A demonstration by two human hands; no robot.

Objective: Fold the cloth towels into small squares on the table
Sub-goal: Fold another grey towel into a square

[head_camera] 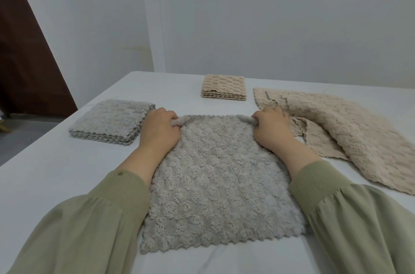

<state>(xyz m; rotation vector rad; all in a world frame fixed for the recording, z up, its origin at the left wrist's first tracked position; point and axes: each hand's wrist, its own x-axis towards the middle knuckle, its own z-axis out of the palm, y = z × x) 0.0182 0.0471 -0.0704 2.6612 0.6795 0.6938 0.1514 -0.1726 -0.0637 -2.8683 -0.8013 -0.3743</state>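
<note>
A fluffy grey towel (215, 183) lies spread flat on the white table (56, 172) in front of me. My left hand (160, 127) pinches its far left corner, and my right hand (271, 128) pinches its far right corner; both corners are curled up slightly off the table. Both forearms in green sleeves rest along the towel's side edges.
A stack of folded grey towels (110, 122) sits left of my left hand. A stack of folded beige towels (224, 88) stands at the back centre. Loose unfolded beige towels (341, 130) lie in a heap on the right. A wall runs behind the table.
</note>
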